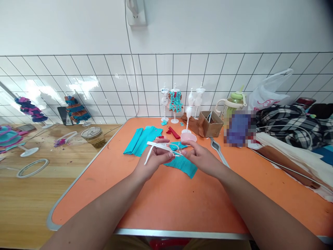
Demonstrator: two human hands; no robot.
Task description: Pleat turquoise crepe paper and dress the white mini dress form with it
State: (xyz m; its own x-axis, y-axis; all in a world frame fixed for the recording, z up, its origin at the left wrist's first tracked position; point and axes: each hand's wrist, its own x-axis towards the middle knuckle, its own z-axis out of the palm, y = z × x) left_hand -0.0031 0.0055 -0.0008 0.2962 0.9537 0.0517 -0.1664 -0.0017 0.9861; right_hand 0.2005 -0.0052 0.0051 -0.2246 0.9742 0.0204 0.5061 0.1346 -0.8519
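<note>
My left hand [156, 157] is closed around a narrow white strip [159, 145], whose loose end hangs down on the left. My right hand [199, 157] pinches the far end of the strip near its fingertips, where thin white loops show between the two hands. Both hands are over the orange table [166, 201]. Turquoise crepe paper [145, 139] lies behind my left hand, and another turquoise piece [186, 166] lies under and between the hands. Just behind the hands are a pink dish [188, 136] and a red folded strip [174, 133].
Small white mannequins [164, 100] and a turquoise-dressed one [176, 102] stand by the wall. Right of them are a cardboard box [212, 125], a bottle [235, 100] and plaid cloth [283, 121]. A glass jar [94, 137] and white ring [33, 168] are at left.
</note>
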